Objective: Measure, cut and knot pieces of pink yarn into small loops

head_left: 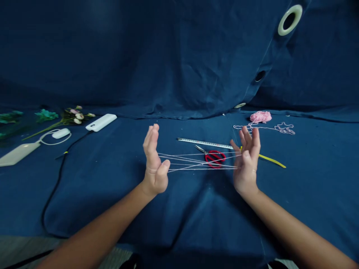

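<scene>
A loop of thin pale string (pixel 196 169) is stretched between my two hands in several strands, some of them crossing. My left hand (pixel 155 164) is upright with its fingers extended, the string wound around its palm and fingers. Facing it, my right hand (pixel 247 162) has its fingers spread, and the string passes around it too. Neither hand is closed on anything. Below and beyond the strands, red-handled scissors (pixel 215 159) lie on the blue cloth. A white measuring tape strip (pixel 204 142) lies behind them, its right end hidden by my right hand.
A pink yarn ball (pixel 260 117) with loose yarn lies at the back right. A yellow strip (pixel 272 161) is right of my right hand. On the left are a white power strip (pixel 101 122) with a black cable, artificial flowers (pixel 78 116) and a white corded device (pixel 21 154). Blue curtain (pixel 140 56) hangs behind.
</scene>
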A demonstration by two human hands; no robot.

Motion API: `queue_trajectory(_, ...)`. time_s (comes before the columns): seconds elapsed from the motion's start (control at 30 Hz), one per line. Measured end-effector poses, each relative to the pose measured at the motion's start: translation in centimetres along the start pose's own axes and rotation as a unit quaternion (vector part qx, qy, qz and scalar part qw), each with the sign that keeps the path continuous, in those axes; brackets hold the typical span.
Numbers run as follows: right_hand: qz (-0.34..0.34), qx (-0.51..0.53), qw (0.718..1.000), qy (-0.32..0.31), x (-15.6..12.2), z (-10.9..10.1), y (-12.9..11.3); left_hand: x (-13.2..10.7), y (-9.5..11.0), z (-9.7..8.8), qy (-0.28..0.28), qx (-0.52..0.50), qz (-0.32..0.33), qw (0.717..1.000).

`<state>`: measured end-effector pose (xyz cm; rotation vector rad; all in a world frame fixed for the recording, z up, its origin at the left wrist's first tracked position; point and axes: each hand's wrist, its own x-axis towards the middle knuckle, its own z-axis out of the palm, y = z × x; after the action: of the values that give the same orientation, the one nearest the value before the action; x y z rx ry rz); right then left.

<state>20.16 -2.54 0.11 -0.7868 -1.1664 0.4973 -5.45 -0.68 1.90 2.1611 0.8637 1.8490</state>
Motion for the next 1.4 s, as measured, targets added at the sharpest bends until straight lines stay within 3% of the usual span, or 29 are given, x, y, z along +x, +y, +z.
queue_trajectory(0.13, -0.081, -0.05, 0.995, -0.037, 0.2, -0.4, -0.7, 0.0, 0.0, 0.1, -0.008, -0.021, -0.035, 0.999)
queue_trajectory(0.27, -0.091, -0.077, 0.991, -0.065, -0.2, -0.3, -1.3, -0.2, -0.3, 0.1, -0.016, -0.029, -0.066, 0.997)
queue_trajectory(0.57, 0.003, -0.111, 0.992, -0.054, -1.4, 0.4, -0.2, -0.9, -1.4, 0.7, -0.022, -0.008, -0.17, 0.985)
queue_trajectory(0.8, 0.034, -0.115, 0.992, -0.049, -1.5, -0.1, 0.8, -1.4, -2.9, 1.2, 0.009, -0.088, -0.257, 0.962)
queue_trajectory(1.07, 0.054, -0.104, 0.992, -0.045, -1.6, 0.4, 0.3, -1.0, -1.9, 1.5, 0.01, -0.117, -0.274, 0.955)
queue_trajectory(1.23, 0.126, -0.027, 0.992, -0.002, -1.3, 0.7, 0.6, -0.5, -1.1, 1.9, 0.026, -0.182, -0.296, 0.937)
queue_trajectory(1.4, 0.215, 0.032, 0.974, 0.062, -1.1, 0.7, 1.3, -0.7, -1.3, 1.8, 0.042, -0.132, -0.319, 0.938)
